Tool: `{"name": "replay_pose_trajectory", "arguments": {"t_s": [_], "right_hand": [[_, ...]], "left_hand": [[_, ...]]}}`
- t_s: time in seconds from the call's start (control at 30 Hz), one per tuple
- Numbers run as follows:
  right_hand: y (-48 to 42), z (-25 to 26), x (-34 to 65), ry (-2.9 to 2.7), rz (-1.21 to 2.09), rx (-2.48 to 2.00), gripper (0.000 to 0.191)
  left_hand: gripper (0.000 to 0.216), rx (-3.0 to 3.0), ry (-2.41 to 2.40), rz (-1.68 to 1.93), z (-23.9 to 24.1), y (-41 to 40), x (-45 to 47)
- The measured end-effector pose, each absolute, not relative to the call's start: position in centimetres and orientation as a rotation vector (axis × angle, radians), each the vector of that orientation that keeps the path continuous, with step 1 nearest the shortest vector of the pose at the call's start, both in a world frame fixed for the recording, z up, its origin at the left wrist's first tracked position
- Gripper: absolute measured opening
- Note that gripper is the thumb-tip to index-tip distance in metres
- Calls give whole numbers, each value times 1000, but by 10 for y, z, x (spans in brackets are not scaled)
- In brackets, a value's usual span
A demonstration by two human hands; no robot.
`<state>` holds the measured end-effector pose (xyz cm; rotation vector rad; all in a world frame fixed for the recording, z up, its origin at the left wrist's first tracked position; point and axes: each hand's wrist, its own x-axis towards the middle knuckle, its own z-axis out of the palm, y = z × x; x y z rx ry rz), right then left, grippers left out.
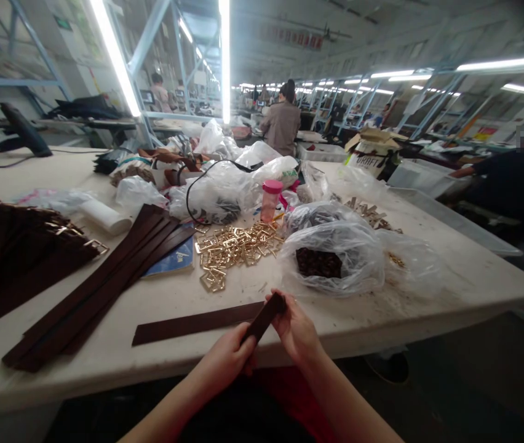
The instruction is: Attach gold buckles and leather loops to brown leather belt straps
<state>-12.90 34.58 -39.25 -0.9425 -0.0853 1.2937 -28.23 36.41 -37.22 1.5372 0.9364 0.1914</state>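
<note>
A dark brown leather belt strap (pixel 188 324) lies along the near edge of the white table (pixel 428 246), its right end bent up. My left hand (pixel 227 360) pinches the strap just below the bend. My right hand (pixel 295 329) holds the raised tip between its fingers. A heap of gold metal buckles (pixel 234 247) lies just beyond my hands. To its right sits a clear plastic bag (pixel 336 258) with small dark brown pieces inside.
Several long brown straps (pixel 105 286) lie in a stack at left, with more buckled belts (pixel 17 252) piled at the far left. A pink-capped bottle (pixel 270 200), plastic bags and a blue booklet (pixel 172 259) crowd the middle. People work at benches behind and at right.
</note>
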Motion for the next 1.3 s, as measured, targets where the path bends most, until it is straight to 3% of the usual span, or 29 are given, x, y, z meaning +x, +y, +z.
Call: {"name": "replay_pose_trajectory", "arguments": {"t_s": [0.27, 0.77, 0.9, 1.07, 1.2, 1.3], "right_hand": [[344, -404, -120, -390, 1214, -1138, 40], [344, -405, -123, -694, 1243, -1295, 28], [345, -399, -130, -374, 1320, -1098, 34], [335, -402, -155, -247, 1407, -1036, 27], [319, -413, -183, -448, 1457, -1142, 31], [317, -416, -185, -813, 1300, -1292, 35]], "left_hand": [[29, 1545, 923, 115, -374, 362, -290], [18, 1459, 831, 15, -368, 358, -304], [22, 1417, 839, 142, -365, 358, -302], [24, 1362, 803, 199, -369, 362, -300], [29, 1284, 870, 289, -383, 362, -297], [39, 1213, 919, 278, -388, 367, -300]]}}
